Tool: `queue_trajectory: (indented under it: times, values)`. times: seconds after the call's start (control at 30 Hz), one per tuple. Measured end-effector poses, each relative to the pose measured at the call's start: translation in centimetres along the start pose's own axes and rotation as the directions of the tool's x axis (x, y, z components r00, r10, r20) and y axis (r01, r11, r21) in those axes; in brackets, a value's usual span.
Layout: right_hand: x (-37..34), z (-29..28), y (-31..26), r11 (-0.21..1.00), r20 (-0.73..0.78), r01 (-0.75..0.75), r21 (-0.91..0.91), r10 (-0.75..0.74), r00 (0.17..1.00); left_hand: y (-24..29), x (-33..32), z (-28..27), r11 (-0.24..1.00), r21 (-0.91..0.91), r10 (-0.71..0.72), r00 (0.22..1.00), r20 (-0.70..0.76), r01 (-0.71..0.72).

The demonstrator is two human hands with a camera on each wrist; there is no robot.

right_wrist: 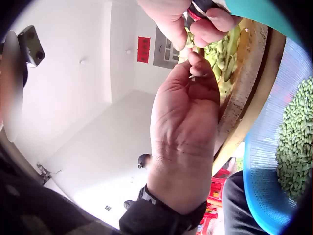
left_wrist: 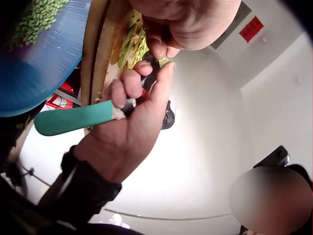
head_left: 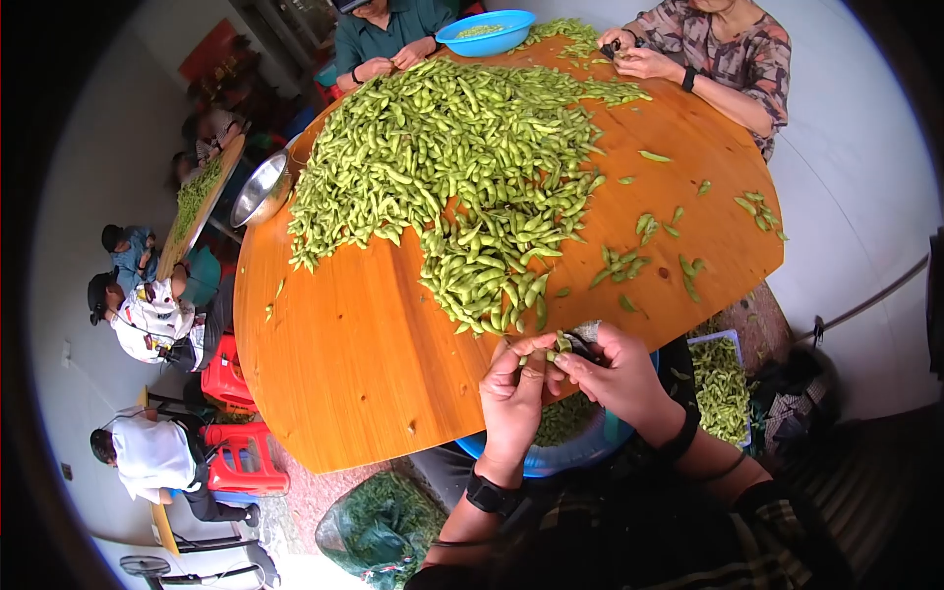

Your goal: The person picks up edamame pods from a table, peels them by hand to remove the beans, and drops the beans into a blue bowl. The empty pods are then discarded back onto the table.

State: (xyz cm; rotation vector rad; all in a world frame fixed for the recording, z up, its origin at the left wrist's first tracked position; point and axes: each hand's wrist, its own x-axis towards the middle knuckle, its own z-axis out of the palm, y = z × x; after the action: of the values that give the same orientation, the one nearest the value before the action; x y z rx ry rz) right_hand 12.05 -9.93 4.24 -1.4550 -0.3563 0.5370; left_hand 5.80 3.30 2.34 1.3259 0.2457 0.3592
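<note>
My left hand (head_left: 516, 393) is at the table's near edge, its thumb and fingers pinching a green soybean pod (head_left: 557, 351). Close against it, my right hand (head_left: 629, 379) grips a tool with a teal handle (left_wrist: 73, 120) and a dark front end (left_wrist: 150, 68), which meets the left fingertips. What kind of tool it is I cannot tell. Below both hands, a blue basket (right_wrist: 250, 183) holds shelled green beans (right_wrist: 298, 142). In front of the hands, a large heap of soybean pods (head_left: 433, 147) spreads over the wooden table (head_left: 344, 374).
Two people sit across the table, near a blue basin (head_left: 506, 37). A steel bowl (head_left: 261, 192) stands at the left edge. Loose pods (head_left: 621, 265) lie on the right. On the floor are a pod-filled crate (head_left: 744, 344), a green net bag (head_left: 383, 526) and red stools (head_left: 241, 457).
</note>
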Motion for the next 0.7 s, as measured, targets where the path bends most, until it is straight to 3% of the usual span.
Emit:
queue_trajectory:
  times: [0.1, 0.17, 0.27, 0.37, 0.4, 0.43, 0.47, 0.5, 0.53, 0.6, 0.7]
  values:
    - [-0.2, -0.3, -0.7, 0.999, -0.009, -0.005, -0.037, 0.004, 1.000, 0.4, -0.5, 0.9, 0.997, -0.064, -0.039, 0.999, -0.031, 0.037]
    - [-0.5, -0.4, -1.2, 1.000, -0.013, -0.008, -0.029, 0.008, 1.000, 0.4, -0.5, 1.5, 0.996, -0.065, 0.065, 0.998, -0.026, -0.067]
    - [-1.0, -0.7, -1.7, 0.999, 0.030, -0.033, 0.006, 0.033, 0.999, 0.4, -0.8, 1.8, 0.998, -0.044, 0.045, 0.999, -0.015, -0.046]
    - [-1.1, -0.8, -1.2, 0.995, -0.049, 0.065, -0.077, -0.069, 0.996, 0.7, -1.1, 2.5, 0.991, -0.129, 0.017, 0.998, -0.066, -0.025]
    - [-1.0, -1.0, -0.7, 0.964, -0.097, 0.138, -0.228, -0.163, 0.982, 0.9, -1.2, 2.3, 0.991, -0.129, 0.018, 0.998, -0.063, -0.026]
    - [-1.0, -1.2, -0.5, 0.905, -0.130, 0.197, -0.377, -0.262, 0.956, 1.2, -1.4, 1.8, 0.968, 0.222, 0.145, 0.984, -0.099, -0.120]
    - [-1.0, -1.3, -0.6, 0.904, -0.132, 0.199, -0.378, -0.266, 0.955, 1.4, -1.6, 1.5, 0.816, 0.547, 0.277, 0.957, -0.088, -0.186]
    - [-0.9, -1.3, -0.9, 0.841, -0.116, 0.244, -0.482, -0.338, 0.934, 1.1, -1.9, 1.4, 0.738, 0.614, 0.357, 0.934, -0.004, -0.280]
    - [-1.0, -1.2, -1.2, 0.766, -0.091, 0.282, -0.578, -0.404, 0.910, 1.0, -1.9, 1.4, 0.736, 0.616, 0.358, 0.934, -0.003, -0.280]
    - [-1.4, -0.7, -1.8, 0.741, -0.068, 0.310, -0.595, -0.431, 0.900, 1.1, -2.0, 1.4, 0.547, 0.682, 0.484, 0.848, 0.216, -0.486]
    - [-1.3, -0.7, -2.1, 0.695, -0.018, 0.364, -0.620, -0.477, 0.879, 2.4, -2.1, 1.0, 0.674, 0.621, 0.342, 0.914, 0.219, -0.401]
